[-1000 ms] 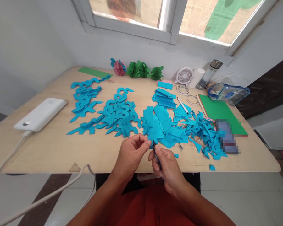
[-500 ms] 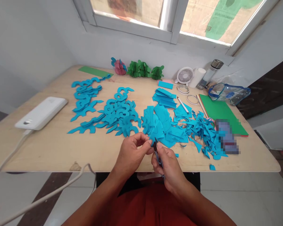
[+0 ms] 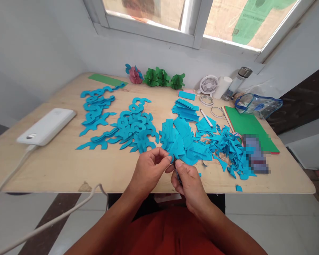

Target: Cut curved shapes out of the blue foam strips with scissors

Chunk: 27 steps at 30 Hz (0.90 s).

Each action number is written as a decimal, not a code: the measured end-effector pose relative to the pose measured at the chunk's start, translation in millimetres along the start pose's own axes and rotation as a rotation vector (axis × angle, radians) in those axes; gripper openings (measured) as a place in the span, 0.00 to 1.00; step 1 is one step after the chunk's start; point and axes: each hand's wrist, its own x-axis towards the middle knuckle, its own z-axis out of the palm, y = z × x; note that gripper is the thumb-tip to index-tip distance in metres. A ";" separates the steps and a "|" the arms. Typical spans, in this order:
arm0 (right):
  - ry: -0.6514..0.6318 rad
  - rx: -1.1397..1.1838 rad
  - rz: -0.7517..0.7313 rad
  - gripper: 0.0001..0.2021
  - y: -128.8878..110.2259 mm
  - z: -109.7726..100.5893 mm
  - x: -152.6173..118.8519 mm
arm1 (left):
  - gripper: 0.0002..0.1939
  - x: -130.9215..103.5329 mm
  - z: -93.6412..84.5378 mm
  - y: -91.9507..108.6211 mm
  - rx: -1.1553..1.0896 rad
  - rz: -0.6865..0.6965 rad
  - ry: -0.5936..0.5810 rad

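Near the front of the table, my left hand [image 3: 150, 170] pinches a small piece of blue paper [image 3: 171, 156] between thumb and finger. My right hand [image 3: 188, 177] is closed on dark-handled scissors [image 3: 177, 174], whose blades are mostly hidden and meet the paper at my left fingertips. Just beyond my hands lies a heap of blue paper pieces [image 3: 179, 136] with drawn outlines. To its left is a pile of curvy blue paper cutouts [image 3: 138, 124], with another row of cutouts [image 3: 95, 109] farther left. Blue scraps [image 3: 230, 145] are heaped to the right.
A white power bank [image 3: 46, 126] with a cable sits at the left. Along the back stand green folded-paper pieces [image 3: 162, 78], a small fan [image 3: 208, 85] and a bottle [image 3: 236, 83]. A white pen [image 3: 206, 118], tape rolls [image 3: 206, 101] and green paper [image 3: 252, 127] lie right.
The scissors' blades, visible pointing up before, are now mostly hidden at the left fingertips, and a bit more of the pinched blue paper shows. Both hands stay nearly in place.
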 end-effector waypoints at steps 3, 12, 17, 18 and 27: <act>0.008 0.006 -0.009 0.20 0.4 0.9 0.2 | 0.08 0.4 0.2 -0.9 -0.009 -0.004 -0.006; -0.002 0.039 0.031 0.21 1.3 1.0 1.8 | 0.08 2.4 1.6 -2.3 -0.024 -0.013 -0.013; -0.001 0.052 0.037 0.21 1.3 0.5 1.9 | 0.08 1.5 1.4 -3.0 -0.040 -0.007 -0.025; -0.005 0.056 0.037 0.21 1.4 0.4 2.0 | 0.08 1.6 1.4 -3.7 -0.043 -0.008 -0.025; -0.028 0.078 0.039 0.21 1.7 -0.8 2.3 | 0.09 2.9 0.8 -4.9 -0.064 -0.015 -0.026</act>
